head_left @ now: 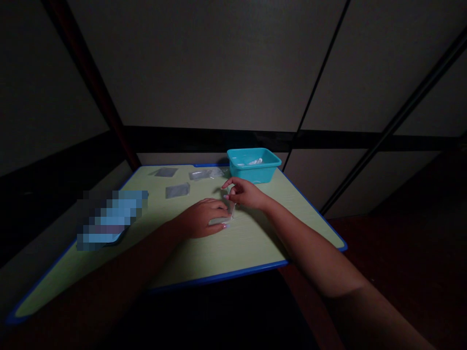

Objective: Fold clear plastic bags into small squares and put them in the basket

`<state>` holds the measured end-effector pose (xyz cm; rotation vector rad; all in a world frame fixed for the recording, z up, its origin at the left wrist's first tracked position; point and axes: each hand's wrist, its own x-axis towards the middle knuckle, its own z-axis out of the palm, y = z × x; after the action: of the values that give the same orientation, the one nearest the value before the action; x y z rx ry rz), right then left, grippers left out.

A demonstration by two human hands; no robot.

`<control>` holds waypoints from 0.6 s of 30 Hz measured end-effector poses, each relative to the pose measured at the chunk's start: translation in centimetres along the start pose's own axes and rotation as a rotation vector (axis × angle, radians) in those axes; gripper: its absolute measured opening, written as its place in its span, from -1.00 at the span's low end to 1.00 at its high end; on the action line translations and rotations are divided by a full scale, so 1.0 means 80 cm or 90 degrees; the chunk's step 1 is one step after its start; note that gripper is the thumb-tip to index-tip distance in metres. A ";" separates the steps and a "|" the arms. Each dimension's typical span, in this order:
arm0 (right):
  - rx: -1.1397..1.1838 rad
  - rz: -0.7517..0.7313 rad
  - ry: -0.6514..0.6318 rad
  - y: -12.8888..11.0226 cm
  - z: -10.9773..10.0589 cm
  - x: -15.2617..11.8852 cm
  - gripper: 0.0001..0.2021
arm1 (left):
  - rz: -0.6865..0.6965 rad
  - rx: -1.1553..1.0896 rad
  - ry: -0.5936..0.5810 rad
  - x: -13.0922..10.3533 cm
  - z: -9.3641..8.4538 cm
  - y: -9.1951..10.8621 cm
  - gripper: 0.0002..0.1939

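On the near side of the turquoise basin (254, 174), a clear plastic sleeve (219, 220) lies beneath the left hand's (202, 218) flat, unclenched grip; the right hand's (246, 193) grip pinches its raised edge.

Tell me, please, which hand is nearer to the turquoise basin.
Right. The right hand is just in front of the turquoise basin; the left hand lies farther in front and to its left.

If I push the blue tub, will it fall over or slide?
The blue tub probably won't tip easily, because it's low and wide. It's likely light: it looks like plastic, and only some shiny wrapping shows inside. It may slide, since the table looks flat and smooth.
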<state>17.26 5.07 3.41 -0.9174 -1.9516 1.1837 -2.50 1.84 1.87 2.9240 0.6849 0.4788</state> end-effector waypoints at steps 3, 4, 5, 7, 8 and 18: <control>-0.012 0.023 0.024 -0.005 -0.004 0.000 -0.78 | -0.002 -0.009 0.000 0.000 -0.002 0.002 -0.71; -0.018 0.032 0.030 -0.007 -0.005 -0.001 -0.79 | -0.003 -0.013 -0.001 0.000 -0.002 0.003 -0.71; -0.025 0.043 0.036 -0.008 -0.006 -0.001 -0.80 | -0.004 -0.017 0.000 0.000 -0.003 0.003 -0.71; -0.041 0.069 0.049 -0.010 -0.008 -0.001 -0.81 | -0.006 -0.021 -0.002 0.001 -0.003 0.004 -0.72; -0.049 0.082 0.054 -0.011 -0.008 -0.001 -0.81 | -0.006 -0.021 -0.004 0.000 -0.004 0.004 -0.71; -0.190 0.175 0.050 -0.012 -0.009 -0.006 -0.79 | -0.009 0.012 -0.022 0.000 -0.002 0.005 -0.62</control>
<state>17.87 4.67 4.48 -1.4024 -2.0166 0.9975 -2.41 1.49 2.09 2.9349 0.7096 0.4208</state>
